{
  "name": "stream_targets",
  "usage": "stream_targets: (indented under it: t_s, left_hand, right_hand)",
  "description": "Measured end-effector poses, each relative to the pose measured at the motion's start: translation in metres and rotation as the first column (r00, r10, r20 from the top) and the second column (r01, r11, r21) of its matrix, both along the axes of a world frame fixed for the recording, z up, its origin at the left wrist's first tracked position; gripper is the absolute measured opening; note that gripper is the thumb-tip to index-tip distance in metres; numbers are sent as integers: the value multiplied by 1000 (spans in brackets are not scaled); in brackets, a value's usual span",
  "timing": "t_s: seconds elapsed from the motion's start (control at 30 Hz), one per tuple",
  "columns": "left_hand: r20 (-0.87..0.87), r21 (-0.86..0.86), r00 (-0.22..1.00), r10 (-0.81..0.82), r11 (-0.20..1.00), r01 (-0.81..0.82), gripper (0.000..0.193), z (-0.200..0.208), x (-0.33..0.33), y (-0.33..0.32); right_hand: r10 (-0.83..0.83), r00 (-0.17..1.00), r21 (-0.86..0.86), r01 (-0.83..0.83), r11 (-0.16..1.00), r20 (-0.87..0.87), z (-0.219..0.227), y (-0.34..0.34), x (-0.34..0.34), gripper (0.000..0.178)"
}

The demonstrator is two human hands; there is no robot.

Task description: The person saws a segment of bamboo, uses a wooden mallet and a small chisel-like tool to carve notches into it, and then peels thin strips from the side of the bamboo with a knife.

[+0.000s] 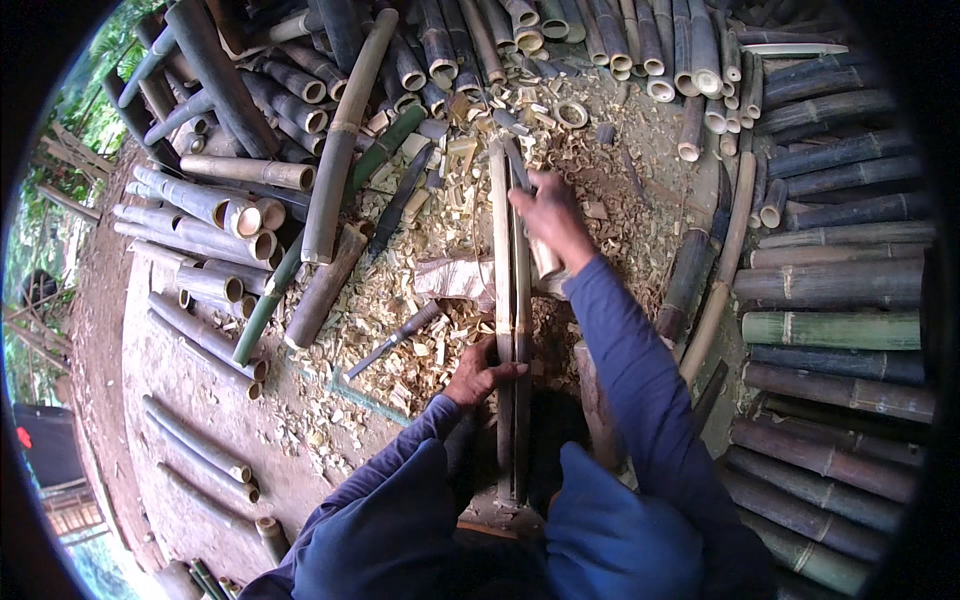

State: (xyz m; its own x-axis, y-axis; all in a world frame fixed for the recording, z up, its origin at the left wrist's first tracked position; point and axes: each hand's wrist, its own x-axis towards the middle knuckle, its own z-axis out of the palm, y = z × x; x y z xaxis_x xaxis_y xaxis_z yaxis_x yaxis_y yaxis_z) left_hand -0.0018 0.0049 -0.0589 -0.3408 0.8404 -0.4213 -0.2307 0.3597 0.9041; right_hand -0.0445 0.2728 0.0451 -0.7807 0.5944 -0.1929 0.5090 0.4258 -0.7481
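A long split bamboo piece (pixel 502 235) runs upright down the middle, from the shavings to between my knees, with a narrow dark gap along its length. My left hand (pixel 482 376) is closed around its lower part, thumb across the front. Farther up, my right hand (pixel 553 215) grips a knife (pixel 546 260) whose pale round handle shows below the fist. Its dark blade lies along the right side of the bamboo near the top; the fingers partly hide it. The bamboo crosses over a short pale log (pixel 450 280).
Wood shavings (pixel 450 220) cover the ground ahead. A narrow tool with a dark handle (pixel 418 318) lies left of the log, and a dark flat blade-like piece (pixel 402 200) lies beyond. Bamboo poles (pixel 835 285) are stacked at right, with more bamboo (pixel 210 235) at left and along the back.
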Motion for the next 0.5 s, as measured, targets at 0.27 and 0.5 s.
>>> stream_targets:
  t_s: [0.27,0.5]
  left_hand:
    - [-480,361,847,227,932,-45,92,37,-38,58]
    - [-962,-270,58,-266,961,-68,51,230,-168,188]
  right_hand:
    - [-369,856,-570,109,814,-363,67,-10,112,33]
    - [-884,460,-722,584,371,-82,18,-3,286,32]
